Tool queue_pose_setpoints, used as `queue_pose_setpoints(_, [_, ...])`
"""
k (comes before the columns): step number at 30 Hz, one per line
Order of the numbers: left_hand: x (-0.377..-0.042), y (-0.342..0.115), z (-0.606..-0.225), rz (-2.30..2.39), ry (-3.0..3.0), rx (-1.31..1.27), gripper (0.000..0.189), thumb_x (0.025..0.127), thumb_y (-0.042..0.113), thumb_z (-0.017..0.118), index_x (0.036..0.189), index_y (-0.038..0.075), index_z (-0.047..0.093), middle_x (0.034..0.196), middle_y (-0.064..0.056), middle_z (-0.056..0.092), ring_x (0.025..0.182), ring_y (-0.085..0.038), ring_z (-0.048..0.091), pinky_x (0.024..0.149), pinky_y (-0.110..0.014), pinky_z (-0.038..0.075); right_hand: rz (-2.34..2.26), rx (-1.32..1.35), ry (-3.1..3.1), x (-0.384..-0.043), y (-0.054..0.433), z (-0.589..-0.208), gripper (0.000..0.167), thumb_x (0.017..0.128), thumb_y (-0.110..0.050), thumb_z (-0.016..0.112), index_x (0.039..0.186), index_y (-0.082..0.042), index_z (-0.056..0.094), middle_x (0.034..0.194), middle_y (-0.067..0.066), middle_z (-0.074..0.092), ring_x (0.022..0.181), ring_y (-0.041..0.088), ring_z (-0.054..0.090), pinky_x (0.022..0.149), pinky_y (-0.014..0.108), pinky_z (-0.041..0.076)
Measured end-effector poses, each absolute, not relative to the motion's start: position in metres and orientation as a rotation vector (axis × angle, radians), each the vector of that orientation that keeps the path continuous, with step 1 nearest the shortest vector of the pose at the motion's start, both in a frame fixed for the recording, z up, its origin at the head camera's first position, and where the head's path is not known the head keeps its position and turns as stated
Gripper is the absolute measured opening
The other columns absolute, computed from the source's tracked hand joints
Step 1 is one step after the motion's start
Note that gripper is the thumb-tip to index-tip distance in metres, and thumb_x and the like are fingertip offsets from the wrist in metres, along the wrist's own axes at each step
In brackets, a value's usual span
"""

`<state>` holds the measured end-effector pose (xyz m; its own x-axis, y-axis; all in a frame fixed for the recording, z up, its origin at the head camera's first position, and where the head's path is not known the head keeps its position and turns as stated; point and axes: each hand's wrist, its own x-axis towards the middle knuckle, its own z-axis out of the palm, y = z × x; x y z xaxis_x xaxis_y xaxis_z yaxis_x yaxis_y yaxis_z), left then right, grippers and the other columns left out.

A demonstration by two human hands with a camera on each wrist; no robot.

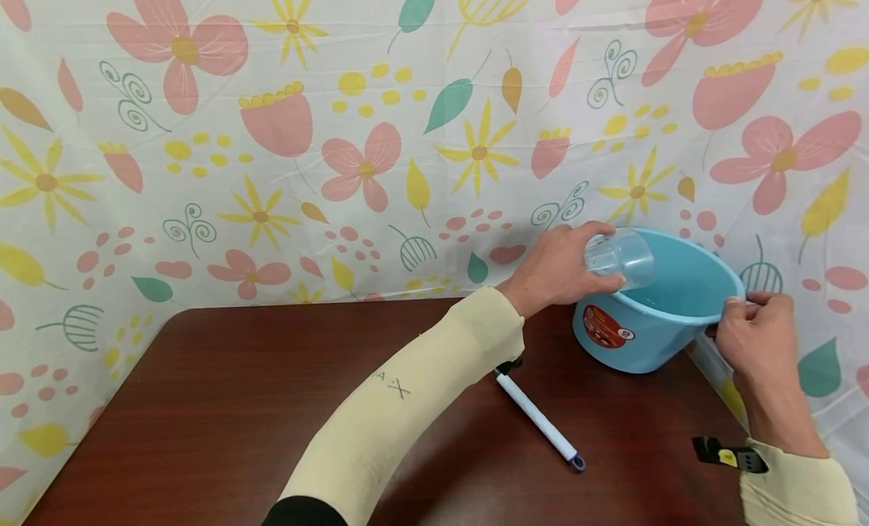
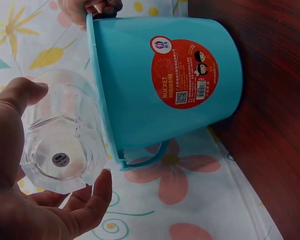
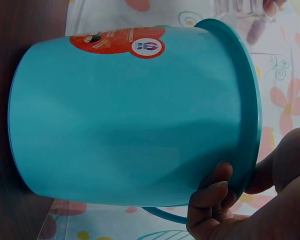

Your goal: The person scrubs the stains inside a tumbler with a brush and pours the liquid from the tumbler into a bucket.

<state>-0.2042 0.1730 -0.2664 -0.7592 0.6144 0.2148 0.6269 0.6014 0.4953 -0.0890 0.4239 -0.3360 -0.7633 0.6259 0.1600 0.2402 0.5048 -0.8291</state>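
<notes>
A light blue bucket (image 1: 641, 330) with a red label (image 2: 185, 73) stands at the back right of the table. My left hand (image 1: 560, 266) grips a clear cup (image 1: 621, 259) by its base end. That cup lies tilted over the bucket's near-left rim, its mouth toward the inside. In the left wrist view a small round sticker (image 2: 61, 159) shows on the cup's base. My right hand (image 1: 760, 337) pinches the right side of the bucket's rim, thumb over the edge and fingers curled against the outer wall in the right wrist view.
A white-handled tool (image 1: 536, 413) with a dark blue looped end lies on the brown table (image 1: 237, 405); its other end is hidden under my left sleeve. A flower-patterned cloth (image 1: 380, 81) hangs behind the table and along its right side, close to the bucket.
</notes>
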Motion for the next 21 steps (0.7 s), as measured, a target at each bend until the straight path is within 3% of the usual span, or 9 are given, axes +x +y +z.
queue_pose_setpoints(6, [-0.2038,0.1747,-0.2645,-0.843,-2.793,-1.095,0.071,0.09,0.058,0.079,0.153,0.042,0.051,0.129,0.009,0.056,0.11,-0.005,0.047,0.081,-0.02,0.048,1.175,-0.705,-2.318,-0.0882,0.4241,-0.3358,0.03,0.111,-0.022,0.033,0.122,0.006,0.032,0.092,0.02,0.06,0.065,0.004,0.058,0.056,0.018,0.051])
queue_pose_setpoints(11, [-0.204,0.1746,-0.2631,-0.841,-2.804,-1.097,0.071,0.09,0.058,0.079,0.153,0.043,0.05,0.131,0.008,0.055,0.111,-0.005,0.047,0.081,-0.021,0.048,1.182,-0.691,-2.316,-0.0884,0.4236,-0.3367,0.039,0.111,-0.022,0.032,0.133,0.009,0.028,0.105,0.025,0.058,0.066,0.004,0.058,0.056,0.017,0.051])
queue_pose_setpoints(17, [-0.2037,0.1767,-0.2606,-0.822,-2.818,-1.11,0.071,0.09,0.057,0.079,0.154,0.043,0.05,0.132,0.009,0.055,0.113,-0.005,0.046,0.082,-0.021,0.049,1.183,-0.699,-2.318,-0.0882,0.4247,-0.3361,0.037,0.111,-0.023,0.033,0.13,0.008,0.029,0.094,0.02,0.058,0.065,0.004,0.059,0.056,0.018,0.051])
queue_pose_setpoints(21, [-0.204,0.1786,-0.2586,-0.793,-2.821,-1.115,0.071,0.091,0.057,0.078,0.154,0.043,0.05,0.134,0.01,0.055,0.114,-0.005,0.045,0.083,-0.021,0.048,1.199,-0.696,-2.329,-0.0873,0.4266,-0.3359,0.038,0.111,-0.023,0.033,0.131,0.008,0.028,0.098,0.023,0.057,0.067,0.003,0.06,0.056,0.016,0.051])
